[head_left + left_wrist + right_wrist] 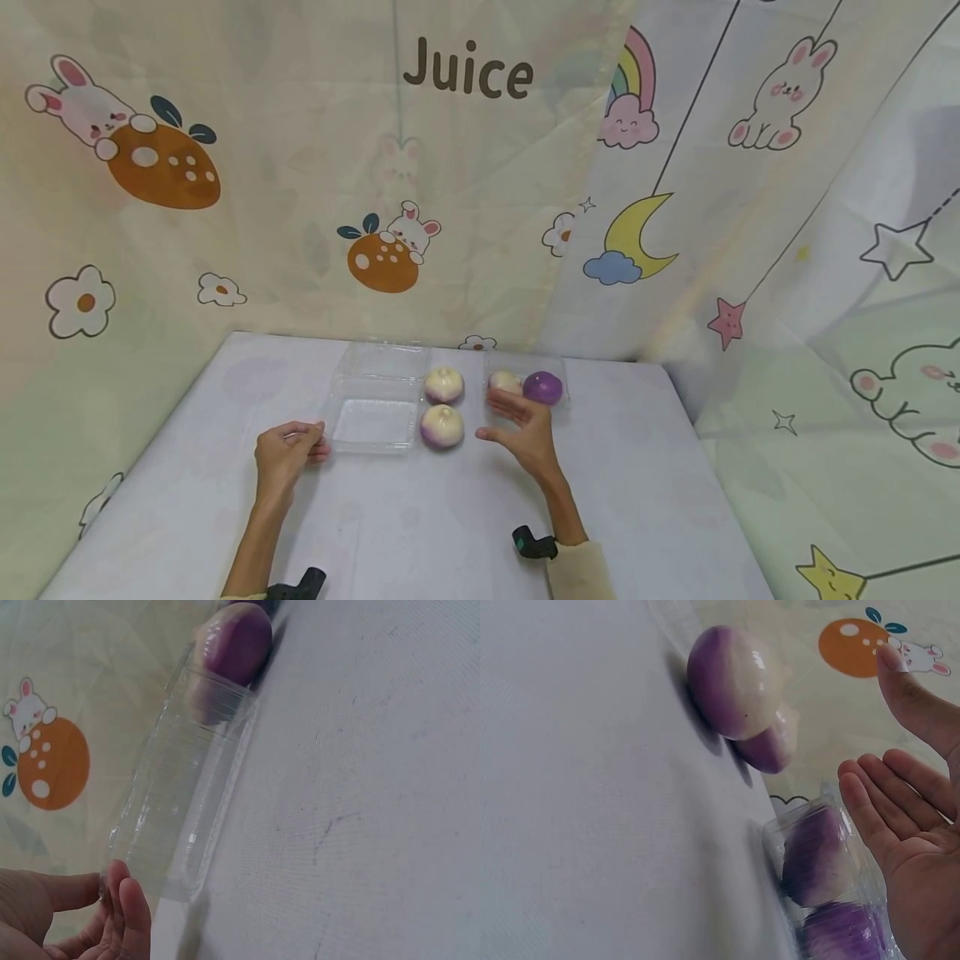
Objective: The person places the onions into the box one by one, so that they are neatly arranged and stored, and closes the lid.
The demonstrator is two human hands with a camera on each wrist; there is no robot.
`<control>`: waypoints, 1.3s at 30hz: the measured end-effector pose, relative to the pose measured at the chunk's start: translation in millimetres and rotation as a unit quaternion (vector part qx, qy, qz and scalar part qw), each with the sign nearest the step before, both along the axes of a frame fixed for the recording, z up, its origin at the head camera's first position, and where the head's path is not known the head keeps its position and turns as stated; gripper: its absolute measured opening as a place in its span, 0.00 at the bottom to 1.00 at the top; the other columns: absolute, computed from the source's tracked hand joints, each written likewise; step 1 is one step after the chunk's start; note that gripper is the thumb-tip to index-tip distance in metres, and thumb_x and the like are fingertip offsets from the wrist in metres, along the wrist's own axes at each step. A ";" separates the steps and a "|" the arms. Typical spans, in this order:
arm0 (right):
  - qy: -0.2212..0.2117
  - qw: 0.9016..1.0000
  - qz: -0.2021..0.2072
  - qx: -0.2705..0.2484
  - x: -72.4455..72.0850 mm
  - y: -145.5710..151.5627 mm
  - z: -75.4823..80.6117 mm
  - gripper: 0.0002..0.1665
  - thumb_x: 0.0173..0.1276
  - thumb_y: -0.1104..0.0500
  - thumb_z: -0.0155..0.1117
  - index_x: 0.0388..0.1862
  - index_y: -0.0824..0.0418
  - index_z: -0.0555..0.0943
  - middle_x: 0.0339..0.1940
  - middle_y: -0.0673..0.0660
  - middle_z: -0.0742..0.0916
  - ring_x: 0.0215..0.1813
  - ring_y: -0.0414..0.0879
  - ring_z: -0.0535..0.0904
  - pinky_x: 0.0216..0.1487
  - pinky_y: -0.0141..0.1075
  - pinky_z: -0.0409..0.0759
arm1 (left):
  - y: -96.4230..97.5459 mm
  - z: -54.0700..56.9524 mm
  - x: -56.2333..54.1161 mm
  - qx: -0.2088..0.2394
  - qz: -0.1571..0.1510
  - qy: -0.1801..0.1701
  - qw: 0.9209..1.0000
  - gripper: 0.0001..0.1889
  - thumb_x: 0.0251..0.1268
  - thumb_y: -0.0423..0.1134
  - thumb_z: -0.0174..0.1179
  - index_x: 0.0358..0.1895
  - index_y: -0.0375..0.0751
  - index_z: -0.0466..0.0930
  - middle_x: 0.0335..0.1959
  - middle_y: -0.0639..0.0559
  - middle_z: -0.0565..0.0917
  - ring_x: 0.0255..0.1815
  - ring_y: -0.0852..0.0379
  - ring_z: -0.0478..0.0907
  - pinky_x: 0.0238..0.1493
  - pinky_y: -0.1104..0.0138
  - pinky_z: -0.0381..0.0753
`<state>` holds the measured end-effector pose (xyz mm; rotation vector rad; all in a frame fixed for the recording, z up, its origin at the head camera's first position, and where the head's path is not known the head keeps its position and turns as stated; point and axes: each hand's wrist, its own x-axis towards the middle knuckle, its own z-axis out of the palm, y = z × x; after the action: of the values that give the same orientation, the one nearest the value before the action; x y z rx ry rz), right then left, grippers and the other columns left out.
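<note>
My left hand [283, 460] pinches the near left rim of a clear plastic clamshell box [372, 448] between thumb and fingers. Its lid [386, 360] is folded back towards the far side, and the box holds nothing. Just right of it stand two purple-and-white turnips, a far one [444, 385] and a near one [442, 427]. My right hand [531, 437] hovers with fingers and thumb spread, holding nothing. Beyond it, a second clear box [564, 393] contains a pale turnip [504, 382] and a purple turnip [543, 388], the pale one partly behind my fingers.
A white-covered table [420, 533] carries both boxes and the turnips. A printed cloth [300, 183] with rabbits and flowers hangs behind it and along the sides. Each wrist wears a black camera mount, such as the right one [534, 544].
</note>
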<state>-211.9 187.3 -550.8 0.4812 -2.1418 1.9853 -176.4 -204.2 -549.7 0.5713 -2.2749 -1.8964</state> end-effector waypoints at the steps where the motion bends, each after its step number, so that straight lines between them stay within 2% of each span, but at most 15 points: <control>1: 0.001 1.000 0.004 0.002 -0.3 -0.6 -0.8 0.41 0.52 0.72 0.88 0.66 0.73 0.84 0.64 0.78 0.86 0.66 0.78 0.84 0.72 0.48 0.88 | -0.1 0.1 0.0 0.000 0.000 0.001 1.000 0.16 0.81 0.37 0.64 0.51 0.20 0.82 0.25 0.52 0.91 0.23 0.62 0.89 0.31 0.72 0.94; 5: -0.003 1.000 0.009 0.009 -0.9 -3.4 -3.0 0.42 0.51 0.72 0.89 0.67 0.74 0.83 0.65 0.78 0.86 0.66 0.76 0.84 0.71 0.44 0.88 | -0.4 0.3 0.0 0.002 -0.003 0.001 1.000 0.16 0.82 0.37 0.64 0.51 0.20 0.82 0.25 0.52 0.91 0.23 0.63 0.89 0.32 0.72 0.94; 12: -0.006 1.000 0.015 0.025 -2.8 -10.3 -7.1 0.44 0.52 0.71 0.89 0.68 0.76 0.81 0.65 0.79 0.86 0.67 0.71 0.86 0.72 0.46 0.88 | -0.9 0.3 0.0 0.006 -0.001 0.000 1.000 0.16 0.81 0.37 0.65 0.51 0.20 0.82 0.25 0.52 0.91 0.23 0.62 0.89 0.32 0.71 0.95; 17: -0.015 0.999 0.013 0.036 -2.5 -17.3 -8.2 0.44 0.51 0.70 0.89 0.69 0.74 0.82 0.67 0.77 0.86 0.68 0.68 0.87 0.73 0.44 0.87 | -0.8 0.1 -0.4 0.006 0.000 0.000 1.000 0.17 0.81 0.37 0.65 0.51 0.20 0.82 0.25 0.52 0.91 0.23 0.62 0.89 0.32 0.72 0.94; 25: -0.019 0.999 0.015 0.033 -1.8 -28.1 -13.7 0.45 0.49 0.72 0.90 0.68 0.76 0.81 0.65 0.80 0.85 0.67 0.73 0.85 0.73 0.49 0.87 | -0.6 -0.4 -0.9 0.010 0.002 0.004 1.000 0.16 0.81 0.36 0.65 0.51 0.19 0.82 0.24 0.54 0.90 0.22 0.63 0.88 0.31 0.72 0.94; 31: -0.028 0.999 0.009 0.036 -2.8 -34.0 -20.0 0.45 0.49 0.71 0.90 0.68 0.76 0.81 0.66 0.77 0.86 0.67 0.72 0.86 0.73 0.47 0.87 | -0.5 -0.8 -0.6 0.008 0.004 0.004 1.000 0.16 0.81 0.37 0.65 0.50 0.20 0.82 0.23 0.55 0.90 0.22 0.63 0.88 0.31 0.72 0.94; 39: -0.033 0.998 0.012 0.044 -3.8 -39.7 -24.4 0.47 0.49 0.71 0.90 0.69 0.77 0.79 0.68 0.77 0.85 0.68 0.71 0.86 0.74 0.49 0.86 | -0.2 -0.1 -0.2 0.009 0.002 0.005 1.000 0.16 0.81 0.36 0.65 0.50 0.20 0.82 0.23 0.56 0.90 0.22 0.63 0.88 0.32 0.71 0.95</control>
<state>-215.7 147.7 -575.2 0.4635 -2.2813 1.9513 -176.6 -204.3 -549.8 0.5671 -2.2523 -1.9144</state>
